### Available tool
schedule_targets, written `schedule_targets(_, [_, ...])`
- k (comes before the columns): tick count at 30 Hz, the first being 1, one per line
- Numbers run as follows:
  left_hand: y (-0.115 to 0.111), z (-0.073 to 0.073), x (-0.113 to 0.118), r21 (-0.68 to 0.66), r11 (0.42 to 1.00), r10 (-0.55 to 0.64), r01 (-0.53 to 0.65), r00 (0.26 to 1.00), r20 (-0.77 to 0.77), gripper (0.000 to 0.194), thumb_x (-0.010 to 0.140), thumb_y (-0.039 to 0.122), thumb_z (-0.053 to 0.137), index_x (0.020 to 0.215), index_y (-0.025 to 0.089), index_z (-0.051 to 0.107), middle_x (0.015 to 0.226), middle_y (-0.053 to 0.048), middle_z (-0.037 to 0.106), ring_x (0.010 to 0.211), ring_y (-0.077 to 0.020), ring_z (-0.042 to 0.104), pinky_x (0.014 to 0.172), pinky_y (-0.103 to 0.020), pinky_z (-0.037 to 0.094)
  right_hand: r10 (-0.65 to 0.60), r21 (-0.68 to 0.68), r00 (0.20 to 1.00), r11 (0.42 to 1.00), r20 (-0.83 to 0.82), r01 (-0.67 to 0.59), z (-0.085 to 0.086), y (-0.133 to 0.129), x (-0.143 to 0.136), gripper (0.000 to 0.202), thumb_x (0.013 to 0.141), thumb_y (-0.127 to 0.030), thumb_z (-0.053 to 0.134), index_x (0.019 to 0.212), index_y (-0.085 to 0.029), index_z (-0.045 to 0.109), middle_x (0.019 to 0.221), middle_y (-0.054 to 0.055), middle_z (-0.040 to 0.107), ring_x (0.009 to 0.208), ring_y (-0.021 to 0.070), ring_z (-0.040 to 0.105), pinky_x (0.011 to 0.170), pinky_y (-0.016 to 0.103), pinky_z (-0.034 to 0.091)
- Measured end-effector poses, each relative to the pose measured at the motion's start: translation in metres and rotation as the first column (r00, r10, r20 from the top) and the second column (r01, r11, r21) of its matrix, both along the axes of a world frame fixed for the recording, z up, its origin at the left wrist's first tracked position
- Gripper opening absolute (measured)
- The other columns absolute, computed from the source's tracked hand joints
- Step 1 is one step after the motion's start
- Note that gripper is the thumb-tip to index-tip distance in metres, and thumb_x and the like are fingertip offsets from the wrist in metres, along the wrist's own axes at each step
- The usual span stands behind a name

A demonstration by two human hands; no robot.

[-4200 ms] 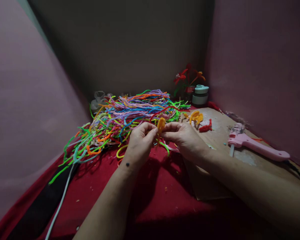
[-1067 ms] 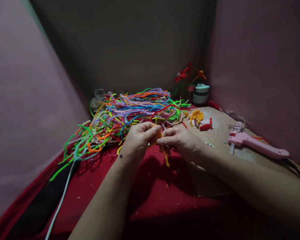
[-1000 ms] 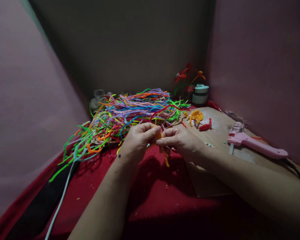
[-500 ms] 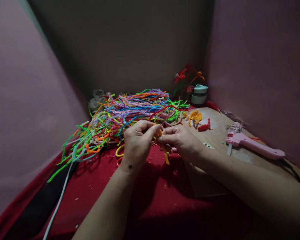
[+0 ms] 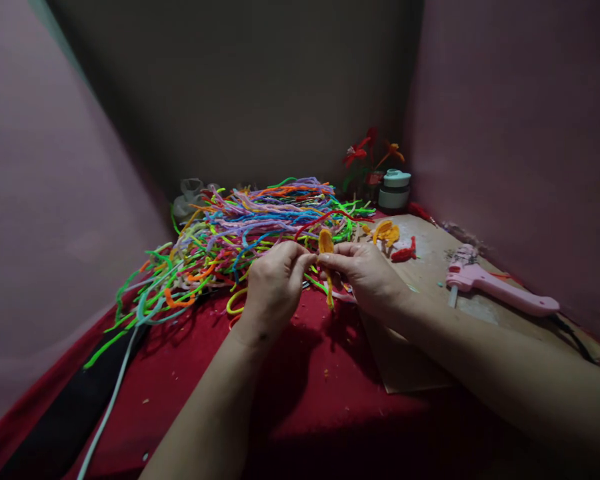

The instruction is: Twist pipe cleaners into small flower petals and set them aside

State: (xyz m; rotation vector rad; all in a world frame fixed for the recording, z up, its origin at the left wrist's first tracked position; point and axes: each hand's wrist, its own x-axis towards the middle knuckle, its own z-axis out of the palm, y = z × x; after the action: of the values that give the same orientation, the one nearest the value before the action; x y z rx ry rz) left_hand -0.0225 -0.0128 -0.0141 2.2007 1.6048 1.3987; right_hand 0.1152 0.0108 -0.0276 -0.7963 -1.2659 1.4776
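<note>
Between my two hands stands an orange pipe cleaner [image 5: 326, 241], bent into a narrow loop at the top with its end hanging below. My right hand [image 5: 363, 267] pinches it between thumb and fingertips. My left hand [image 5: 279, 277] is closed, thumb against the fingers, its tips meeting the orange piece at the right fingertips. Just behind both hands lies a large heap of many-coloured pipe cleaners [image 5: 275, 217]. A second orange looped piece [image 5: 386, 233] and a red twisted piece [image 5: 405, 250] rest beyond my right hand.
On the right, a pink glue gun [image 5: 500, 288] lies on a cardboard sheet [image 5: 425, 287]. A lidded jar [image 5: 395, 190] and red and orange pipe-cleaner flowers [image 5: 357, 153] stand at the back. A white cord [image 5: 113, 400] crosses the red cloth [image 5: 190, 407] on the left.
The orange pipe cleaner has turned upright, so its loop now shows above my fingers. My right hand has shifted its pinch, and the view has moved slightly.
</note>
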Motion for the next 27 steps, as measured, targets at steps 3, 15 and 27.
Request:
schedule_targets(3, [-0.0004,0.004,0.0017,-0.189,0.98,-0.01,0.063,0.963,0.269,0.02,0.078,0.029,0.054,0.063,0.016,0.055,0.053,0.003,0.05,0.049,-0.008,0.041,0.049,-0.019,0.034,0.037,0.009,0.997,0.999,-0.074,-0.036,0.0009,0.0005,0.0,0.019,0.067,-0.025,0.065,0.055,-0.013,0.054,0.048,-0.003,0.05,0.042,0.0053,0.039,0.045,0.024,0.027])
schedule_targets(15, [0.0012,0.0062,-0.0036,-0.34,0.859,-0.069,0.383,0.744,0.665,0.028,0.071,0.042,0.064,0.077,0.015,0.059,0.065,0.001,0.059,0.051,-0.0077,0.049,0.048,-0.02,0.036,0.068,-0.052,0.965,0.995,-0.255,-0.084,-0.0066,0.0064,0.0007,0.014,0.064,-0.024,0.069,0.067,-0.012,0.062,0.057,-0.003,0.051,0.048,0.0053,0.037,0.048,0.024,0.025])
schedule_targets(27, [0.0009,0.0008,0.0029,-0.42,0.777,-0.082,0.469,0.737,0.671,0.018,0.069,0.027,0.065,0.062,0.012,0.058,0.052,0.002,0.054,0.045,-0.0054,0.042,0.047,-0.021,0.031,0.081,-0.086,0.96,0.99,-0.268,-0.107,-0.0059,0.0052,0.0003,0.012,0.063,-0.022,0.065,0.059,-0.013,0.059,0.055,-0.002,0.05,0.049,0.0069,0.038,0.049,0.025,0.027])
